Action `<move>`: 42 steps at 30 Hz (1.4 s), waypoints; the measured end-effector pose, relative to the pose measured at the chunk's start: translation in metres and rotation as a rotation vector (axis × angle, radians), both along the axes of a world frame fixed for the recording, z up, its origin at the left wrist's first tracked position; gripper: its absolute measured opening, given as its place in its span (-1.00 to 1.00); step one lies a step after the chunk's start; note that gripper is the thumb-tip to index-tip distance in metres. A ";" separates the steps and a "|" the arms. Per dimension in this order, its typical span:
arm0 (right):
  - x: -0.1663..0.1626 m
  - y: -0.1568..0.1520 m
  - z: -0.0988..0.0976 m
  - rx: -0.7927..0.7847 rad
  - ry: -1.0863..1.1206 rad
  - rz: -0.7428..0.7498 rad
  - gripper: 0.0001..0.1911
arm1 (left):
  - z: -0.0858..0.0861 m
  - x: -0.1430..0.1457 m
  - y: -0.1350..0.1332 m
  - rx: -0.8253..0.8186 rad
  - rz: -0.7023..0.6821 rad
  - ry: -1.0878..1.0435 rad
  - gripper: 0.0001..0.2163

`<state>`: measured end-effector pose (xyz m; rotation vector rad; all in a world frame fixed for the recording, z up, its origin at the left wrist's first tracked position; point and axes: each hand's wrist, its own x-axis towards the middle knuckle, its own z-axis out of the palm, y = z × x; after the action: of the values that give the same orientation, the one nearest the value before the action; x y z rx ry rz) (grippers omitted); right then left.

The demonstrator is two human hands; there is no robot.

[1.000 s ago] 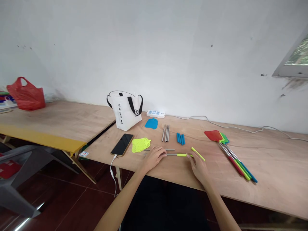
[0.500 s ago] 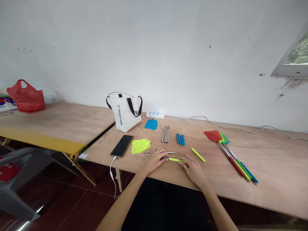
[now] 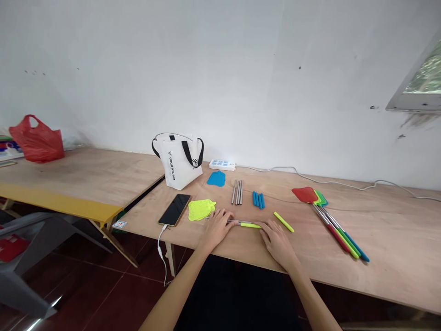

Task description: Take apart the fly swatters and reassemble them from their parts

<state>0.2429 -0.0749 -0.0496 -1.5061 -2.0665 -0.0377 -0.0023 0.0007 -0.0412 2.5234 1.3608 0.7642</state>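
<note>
My left hand (image 3: 217, 227) is closed on a thin metal rod low over the table. A yellow-green handle sleeve (image 3: 250, 225) sits on the rod's right end, and my right hand (image 3: 276, 239) has its fingers closed on the sleeve's far end. Behind them lies another metal rod (image 3: 245, 221), partly hidden by my left hand. Yellow-green fly swatter heads (image 3: 201, 210) lie just left of that hand. A loose yellow-green sleeve (image 3: 284, 221) rests beyond my right hand. Farther back are several metal rods (image 3: 237, 192), blue sleeves (image 3: 258, 200) and a blue swatter head (image 3: 216, 178).
Assembled fly swatters (image 3: 336, 225) lie at the right. On the left are a phone (image 3: 174, 209) with a charging cable and a white bag (image 3: 181, 163). A power strip (image 3: 222, 164) stands by the wall. The table's front edge (image 3: 330, 282) runs below my forearms.
The rod and sleeve, tilted before, now lie in a straighter line. My left hand has shifted slightly left and back, covering more of the rear rod; my right hand has barely moved.
</note>
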 end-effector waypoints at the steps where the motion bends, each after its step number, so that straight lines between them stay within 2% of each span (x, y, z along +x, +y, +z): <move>1: 0.000 0.000 0.000 0.006 -0.009 -0.010 -0.60 | 0.000 0.000 0.000 -0.010 -0.008 -0.008 -0.73; 4: 0.002 0.000 -0.003 0.061 -0.026 -0.087 -0.63 | 0.001 -0.001 0.000 -0.019 -0.023 -0.024 -0.74; 9: 0.014 0.004 -0.013 0.182 -0.009 -0.442 -0.63 | 0.002 0.000 -0.001 -0.030 -0.052 -0.030 -0.78; 11: 0.018 0.005 -0.016 0.155 -0.011 -0.489 -0.61 | 0.002 0.000 -0.001 -0.039 -0.068 -0.046 -0.81; 15: 0.017 0.005 -0.015 0.100 -0.029 -0.305 -0.60 | 0.001 0.000 0.000 -0.017 -0.108 -0.072 -0.87; 21: 0.018 0.004 -0.013 0.071 -0.018 -0.306 -0.64 | 0.000 0.000 0.000 -0.032 -0.116 -0.074 -0.83; 27: 0.021 0.007 -0.011 0.041 0.166 -0.084 -0.57 | 0.002 0.002 0.000 -0.018 -0.142 -0.055 -0.84; 30: 0.016 0.007 -0.007 0.001 0.150 0.000 -0.55 | 0.005 0.002 0.000 -0.016 -0.167 -0.060 -0.85; 36: 0.009 0.004 -0.001 0.001 0.038 0.021 -0.54 | 0.009 0.002 0.000 -0.027 -0.251 -0.058 -0.87; 42: 0.012 0.004 -0.002 -0.016 0.096 0.058 -0.49 | 0.009 0.002 0.001 -0.024 -0.281 -0.059 -0.85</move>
<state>0.2552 -0.0712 -0.0516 -1.4281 -2.0374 0.0728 -0.0005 0.0016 -0.0319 2.5743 0.9619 0.7528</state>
